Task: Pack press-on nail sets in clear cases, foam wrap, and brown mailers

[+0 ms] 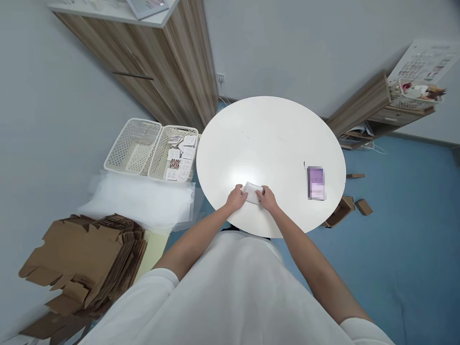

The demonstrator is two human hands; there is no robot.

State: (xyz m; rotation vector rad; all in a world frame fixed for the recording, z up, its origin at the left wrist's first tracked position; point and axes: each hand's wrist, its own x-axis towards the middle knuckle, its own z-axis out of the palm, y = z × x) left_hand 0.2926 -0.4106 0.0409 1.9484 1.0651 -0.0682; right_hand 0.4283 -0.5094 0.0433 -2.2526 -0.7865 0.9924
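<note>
Near the front edge of the round white table (269, 139), my two hands grip a small white wrapped packet (253, 191) from both sides. My left hand (237, 197) is closed on its left end, with the thumb on the near face. On the opposite end, my right hand (266, 197) is closed too, its thumb pressing the top. The wrapping looks pale and slightly glossy; what lies inside cannot be made out. Apart from both hands, a purple-and-pink rectangular item (316, 183), blurred out, lies on the table's right side.
Left of the table stand two white plastic baskets, one (124, 148) beside another (196, 139) with printed cards (179, 160). White wrapping sheets (143, 199) and a stack of flattened cardboard boxes (82, 258) lie nearer. Small cardboard boxes (363, 207) sit on the floor at right.
</note>
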